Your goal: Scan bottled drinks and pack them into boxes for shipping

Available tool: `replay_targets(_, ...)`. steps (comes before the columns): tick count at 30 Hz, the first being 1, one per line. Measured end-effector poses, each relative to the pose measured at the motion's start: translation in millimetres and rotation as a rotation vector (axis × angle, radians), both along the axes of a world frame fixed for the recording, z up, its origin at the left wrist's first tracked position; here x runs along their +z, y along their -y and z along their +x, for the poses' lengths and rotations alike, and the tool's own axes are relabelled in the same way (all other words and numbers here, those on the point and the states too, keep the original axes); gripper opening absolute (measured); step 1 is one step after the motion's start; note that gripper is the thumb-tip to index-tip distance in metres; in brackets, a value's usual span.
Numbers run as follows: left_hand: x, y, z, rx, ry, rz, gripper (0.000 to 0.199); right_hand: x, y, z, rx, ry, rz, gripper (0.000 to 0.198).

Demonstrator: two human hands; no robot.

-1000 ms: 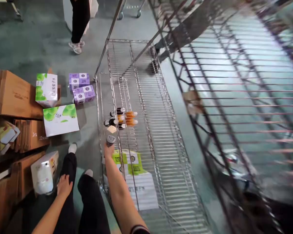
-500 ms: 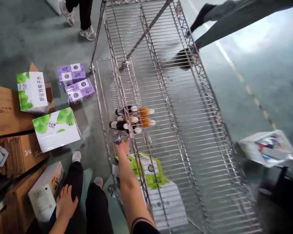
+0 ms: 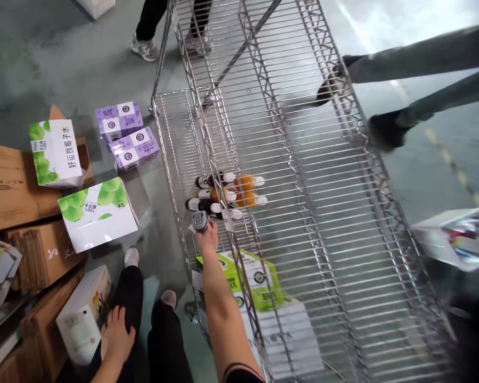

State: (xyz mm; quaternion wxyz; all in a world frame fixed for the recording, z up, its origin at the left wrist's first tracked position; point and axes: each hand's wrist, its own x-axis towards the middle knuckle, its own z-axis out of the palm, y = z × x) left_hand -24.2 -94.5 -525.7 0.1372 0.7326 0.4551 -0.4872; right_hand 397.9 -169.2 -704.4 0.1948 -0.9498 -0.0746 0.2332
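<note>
My right hand (image 3: 208, 238) reaches in at the near side of the wire rack, below its top shelf, with the fingers closed round a small grey object with a squarish top (image 3: 200, 221); its exact kind I cannot make out. Just beyond it, several dark bottles with white caps (image 3: 203, 205) stand on the lower shelf beside orange bottles (image 3: 248, 199). Closer to me on that shelf is a green-and-white carton (image 3: 259, 276). My left hand (image 3: 117, 332) lies on my left leg, fingers somewhat spread and holding nothing.
The wire rack (image 3: 315, 213) fills the middle. Purple packs (image 3: 133, 149) and coconut-water cartons (image 3: 99, 215) sit on the floor at left, near flattened cardboard (image 3: 43, 255). A white box (image 3: 82, 314) stands by my leg. Other people's legs (image 3: 407, 61) show beyond the rack.
My right hand has turned the grey object, so its squarish top now faces me more. The people beyond the rack have stepped rightward or shifted their legs. My left hand stays on my leg.
</note>
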Motion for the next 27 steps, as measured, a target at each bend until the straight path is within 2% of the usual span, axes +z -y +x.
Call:
replay_targets(9, -0.8, 5, 0, 0.008, 0.010, 0.001, 0.064, 10, -16, -7, -0.020, 0.008, -0.060, 0.038)
replay_targets(17, 0.2, 8, 9, 0.009, 0.002, 0.014, 0.064, 27, -23, -9, 0.046, -0.020, -0.159, 0.028)
replay_targets(21, 0.5, 11, 1, -0.007, 0.013, 0.022, 0.064, 37, -20, -12, 0.125, -0.035, -0.139, 0.026)
replay_targets(24, -1.8, 0, -4, 0.075, 0.056, 0.034, 0.059, 41, -17, -17, 0.123, -0.056, -0.104, 0.026)
replay_targets(26, -7.6, -19, 18, 0.152, 0.193, 0.045, 0.051, 39, -15, -22, 0.082, -0.073, -0.072, 0.030)
replay_targets(27, -12.4, -30, 41, 0.176, 0.307, 0.047, 0.048, 37, -14, -25, 0.054, -0.081, -0.050, 0.033)
